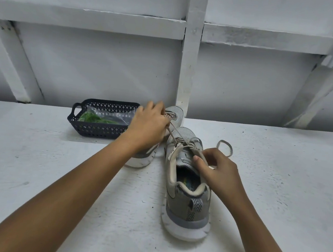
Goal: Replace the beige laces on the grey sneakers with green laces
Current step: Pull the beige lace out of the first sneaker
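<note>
Two grey mesh sneakers with white soles stand on the white painted desk (55, 155), toes pointing away. The near sneaker (187, 189) sits between the forearms. The far sneaker (176, 113) is just beyond it to the left, largely hidden by the left hand (148, 124). That hand's fingers (160, 106) are curled tight round a flat beige lace (171, 133), which runs taut and slanting up from the near sneaker's upper eyelets. The right hand (220, 172) grips the near sneaker at its collar beside the tongue, thumb on the rim and the other fingers curled. Whether it also traps any lace I cannot tell. A slack loop (225, 147) of beige lace lies on the desk just past it.

Unlacing looks barely begun, with the lower crossings threaded. Pulling at this slant could jam the lace in an eyelet. If the right hand's hold slips, the pull could drag the shoe into the far sneaker. The left forearm passes close to the basket and could knock it.

The dark blue perforated plastic basket (99, 129) with a loop handle sits at the back left, just beside the far sneaker. Inside lies a clear plastic bag (109, 113), with the green laces (92, 117) bunched in it toward the left end. Whether the bag is sealed is not clear.
</note>
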A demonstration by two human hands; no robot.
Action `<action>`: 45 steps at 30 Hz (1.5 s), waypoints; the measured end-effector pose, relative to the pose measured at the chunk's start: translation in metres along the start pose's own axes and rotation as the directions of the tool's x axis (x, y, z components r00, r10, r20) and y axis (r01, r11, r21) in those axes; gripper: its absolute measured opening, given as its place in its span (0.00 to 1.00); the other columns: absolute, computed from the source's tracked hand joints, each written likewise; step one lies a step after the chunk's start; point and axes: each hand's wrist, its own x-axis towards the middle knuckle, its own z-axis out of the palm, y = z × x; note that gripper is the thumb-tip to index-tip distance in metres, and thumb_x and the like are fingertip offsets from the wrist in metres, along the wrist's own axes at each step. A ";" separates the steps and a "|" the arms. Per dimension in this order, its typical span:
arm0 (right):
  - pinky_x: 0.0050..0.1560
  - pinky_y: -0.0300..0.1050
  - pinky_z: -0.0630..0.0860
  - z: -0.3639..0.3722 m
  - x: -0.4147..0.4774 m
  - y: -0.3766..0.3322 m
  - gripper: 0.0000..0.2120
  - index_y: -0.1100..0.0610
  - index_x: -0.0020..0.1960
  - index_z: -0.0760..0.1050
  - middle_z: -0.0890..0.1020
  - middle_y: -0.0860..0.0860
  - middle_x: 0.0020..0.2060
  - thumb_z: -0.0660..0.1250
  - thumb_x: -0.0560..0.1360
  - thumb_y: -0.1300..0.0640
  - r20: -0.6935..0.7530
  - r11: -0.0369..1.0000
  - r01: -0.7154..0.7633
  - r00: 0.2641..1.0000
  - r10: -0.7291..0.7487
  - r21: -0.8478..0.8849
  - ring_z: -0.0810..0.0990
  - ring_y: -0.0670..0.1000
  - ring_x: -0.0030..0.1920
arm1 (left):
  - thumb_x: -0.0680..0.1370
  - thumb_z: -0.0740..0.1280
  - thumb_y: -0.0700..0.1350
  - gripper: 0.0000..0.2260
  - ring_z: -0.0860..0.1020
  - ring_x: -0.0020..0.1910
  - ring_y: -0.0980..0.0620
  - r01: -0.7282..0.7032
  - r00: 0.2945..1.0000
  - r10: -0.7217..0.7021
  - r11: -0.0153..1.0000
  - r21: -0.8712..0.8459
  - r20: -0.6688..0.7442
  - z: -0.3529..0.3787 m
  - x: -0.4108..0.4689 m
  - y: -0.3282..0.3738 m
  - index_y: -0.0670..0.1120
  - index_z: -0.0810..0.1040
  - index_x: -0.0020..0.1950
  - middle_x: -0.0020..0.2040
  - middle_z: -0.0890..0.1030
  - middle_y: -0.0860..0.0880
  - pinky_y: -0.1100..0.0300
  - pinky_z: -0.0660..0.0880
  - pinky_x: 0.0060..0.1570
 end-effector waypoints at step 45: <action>0.45 0.39 0.73 0.004 0.003 0.006 0.05 0.53 0.45 0.77 0.81 0.47 0.42 0.69 0.73 0.52 0.002 0.995 -0.007 1.000 0.007 0.104 0.78 0.43 0.46 | 0.80 0.58 0.50 0.12 0.67 0.65 0.53 -0.116 0.987 0.123 0.991 -0.068 0.102 0.019 -0.007 0.013 0.53 0.78 0.60 0.62 0.72 0.52 0.41 0.51 0.70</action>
